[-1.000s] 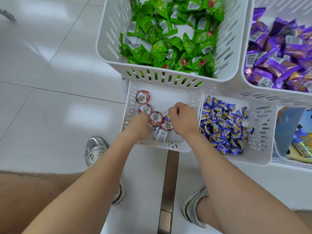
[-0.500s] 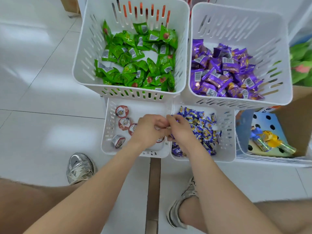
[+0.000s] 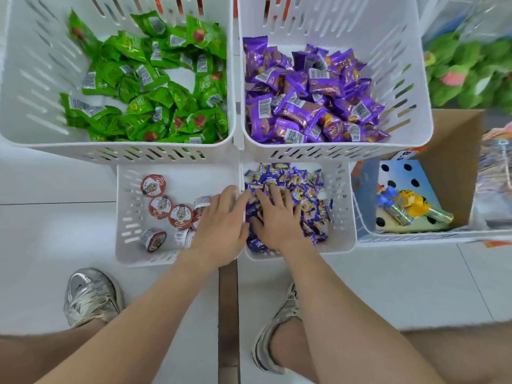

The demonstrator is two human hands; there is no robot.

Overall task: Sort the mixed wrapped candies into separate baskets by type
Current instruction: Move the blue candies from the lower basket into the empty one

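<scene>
Four white baskets stand on the floor. The far left basket (image 3: 119,153) holds green wrapped candies (image 3: 144,87). The far right basket (image 3: 332,152) holds purple wrapped candies (image 3: 310,101). The near left small basket (image 3: 127,217) holds several red-lidded jelly cups (image 3: 160,207). The near right small basket (image 3: 340,206) holds small blue-and-yellow candies (image 3: 310,189). My left hand (image 3: 221,225) lies over the near left basket's right edge, fingers stretched toward the divide, with nothing seen in it. My right hand (image 3: 277,217) rests flat on the blue-and-yellow candies, fingers spread.
A cardboard box (image 3: 454,151) with a toy package (image 3: 410,206) stands to the right of the baskets. Green items (image 3: 465,70) lie at the far right. My shoes (image 3: 88,295) (image 3: 274,328) stand on the white tile on either side of a dark floor strip (image 3: 228,314).
Both hands have moved right from among the jelly cups. The right hand now lies spread on the blue-and-yellow candies. The view has shifted to show all four baskets closer.
</scene>
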